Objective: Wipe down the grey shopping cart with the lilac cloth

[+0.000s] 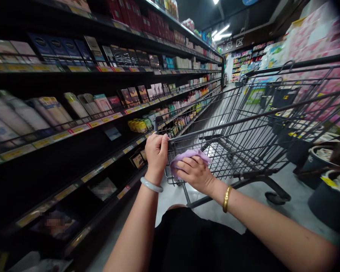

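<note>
A grey wire shopping cart (243, 128) stands in a store aisle right in front of me. My left hand (156, 151) is closed round the cart's near top rail at its left corner; a pale bangle circles that wrist. My right hand (195, 173) presses a crumpled purple cloth (188, 155) against the cart's near end wire, fingers curled over the cloth. A gold bracelet sits on the right wrist. The cart's basket looks empty.
Dark shelves (73, 128) packed with boxed goods and yellow price tags run along the left, close to the cart. More carts and black tubs (328, 189) crowd the right side. Stacked pink packages (317, 37) rise at the upper right. The grey floor aisle (226, 98) stretches ahead.
</note>
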`<state>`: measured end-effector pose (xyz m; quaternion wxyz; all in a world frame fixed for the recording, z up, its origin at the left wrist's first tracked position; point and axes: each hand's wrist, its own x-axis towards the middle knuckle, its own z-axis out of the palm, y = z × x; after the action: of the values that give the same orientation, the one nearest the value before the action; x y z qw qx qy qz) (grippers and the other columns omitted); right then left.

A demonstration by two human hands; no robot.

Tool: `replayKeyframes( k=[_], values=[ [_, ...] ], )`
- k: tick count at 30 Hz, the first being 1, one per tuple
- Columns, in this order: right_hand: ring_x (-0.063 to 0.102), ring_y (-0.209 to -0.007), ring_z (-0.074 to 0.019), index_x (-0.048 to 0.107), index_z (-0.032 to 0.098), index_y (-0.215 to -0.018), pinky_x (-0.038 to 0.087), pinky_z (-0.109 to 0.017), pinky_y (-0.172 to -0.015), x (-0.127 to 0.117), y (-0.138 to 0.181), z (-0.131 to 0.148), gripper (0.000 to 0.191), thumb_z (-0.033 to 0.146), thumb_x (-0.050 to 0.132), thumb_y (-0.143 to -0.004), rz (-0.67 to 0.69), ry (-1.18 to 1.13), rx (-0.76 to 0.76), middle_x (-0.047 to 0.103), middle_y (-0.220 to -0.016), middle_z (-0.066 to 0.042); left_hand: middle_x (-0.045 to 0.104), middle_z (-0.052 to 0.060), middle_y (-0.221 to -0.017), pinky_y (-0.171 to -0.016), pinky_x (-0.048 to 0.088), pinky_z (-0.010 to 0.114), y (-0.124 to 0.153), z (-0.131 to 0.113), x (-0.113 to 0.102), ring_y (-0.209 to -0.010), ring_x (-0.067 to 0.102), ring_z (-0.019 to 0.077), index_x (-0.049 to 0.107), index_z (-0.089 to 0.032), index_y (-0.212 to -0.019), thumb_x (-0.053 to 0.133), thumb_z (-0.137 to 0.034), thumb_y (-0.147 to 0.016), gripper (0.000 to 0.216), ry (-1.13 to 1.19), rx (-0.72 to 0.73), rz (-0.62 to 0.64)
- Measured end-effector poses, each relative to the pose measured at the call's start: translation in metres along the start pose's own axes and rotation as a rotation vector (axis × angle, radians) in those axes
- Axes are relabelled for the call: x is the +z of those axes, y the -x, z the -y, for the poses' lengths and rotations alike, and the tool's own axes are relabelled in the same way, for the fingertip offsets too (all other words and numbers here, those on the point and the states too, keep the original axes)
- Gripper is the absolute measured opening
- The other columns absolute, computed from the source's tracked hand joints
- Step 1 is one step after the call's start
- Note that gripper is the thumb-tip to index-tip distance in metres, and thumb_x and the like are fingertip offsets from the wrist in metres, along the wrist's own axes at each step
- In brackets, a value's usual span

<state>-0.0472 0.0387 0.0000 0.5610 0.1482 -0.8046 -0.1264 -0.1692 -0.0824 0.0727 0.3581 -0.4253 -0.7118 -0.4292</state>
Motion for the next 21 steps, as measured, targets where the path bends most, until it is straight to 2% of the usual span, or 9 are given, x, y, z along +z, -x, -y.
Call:
replayKeyframes(
  k=[6, 12, 15, 19, 21],
  values=[
    [0.053, -0.116, -0.0208, 0.07, 0.03, -0.111, 0.038, -0.041, -0.102, -0.009, -0.021, -0.01, 0.02, 0.024, 0.062, -0.093, -0.041, 0.026, 0.178, 0.07, -0.118, -0.002, 0.056, 0.0, -0.07, -0.108, 0.046, 0.039, 0.003, -0.007, 0.01, -0.08, 0.056, 0.016, 0.053, -0.023, -0.068, 0.039, -0.034, -0.104, 0.04, -0.018, -0.004, -0.108],
    [0.055, -0.108, -0.0176, 0.071, 0.03, -0.097, 0.037, -0.038, -0.097, 0.006, 0.005, 0.003, 0.011, 0.026, 0.062, -0.094, 0.001, -0.007, 0.038, 0.071, -0.112, 0.004, 0.057, -0.001, -0.071, -0.108, 0.046, 0.038, 0.005, -0.002, 0.014, -0.077, 0.054, 0.0147, 0.056, -0.022, -0.07, 0.046, -0.033, -0.102, 0.035, 0.052, 0.051, -0.176],
    [0.054, -0.111, -0.0188, 0.071, 0.03, -0.1, 0.038, -0.038, -0.098, -0.003, -0.001, -0.004, 0.012, 0.026, 0.062, -0.094, -0.028, -0.017, 0.077, 0.07, -0.113, 0.002, 0.054, -0.002, -0.068, -0.106, 0.047, 0.037, 0.005, 0.0, 0.016, -0.075, 0.053, 0.0147, 0.056, -0.022, -0.069, 0.047, -0.032, -0.102, 0.036, 0.064, 0.061, -0.197],
    [0.05, -0.121, -0.0206, 0.069, 0.03, -0.114, 0.037, -0.041, -0.105, -0.012, -0.016, -0.016, 0.022, 0.025, 0.065, -0.093, -0.094, 0.018, 0.205, 0.068, -0.121, -0.001, 0.052, -0.002, -0.067, -0.103, 0.047, 0.037, 0.004, -0.002, 0.016, -0.074, 0.051, 0.0148, 0.056, -0.022, -0.067, 0.048, -0.029, -0.101, 0.035, 0.07, 0.074, -0.211],
    [0.05, -0.121, -0.02, 0.069, 0.031, -0.115, 0.036, -0.042, -0.105, -0.008, -0.011, -0.014, 0.022, 0.026, 0.063, -0.095, -0.082, 0.04, 0.179, 0.068, -0.122, 0.0, 0.052, -0.003, -0.067, -0.103, 0.047, 0.036, 0.005, -0.004, 0.016, -0.074, 0.051, 0.0144, 0.057, -0.022, -0.069, 0.049, -0.028, -0.101, 0.034, 0.073, 0.077, -0.218]
  ],
)
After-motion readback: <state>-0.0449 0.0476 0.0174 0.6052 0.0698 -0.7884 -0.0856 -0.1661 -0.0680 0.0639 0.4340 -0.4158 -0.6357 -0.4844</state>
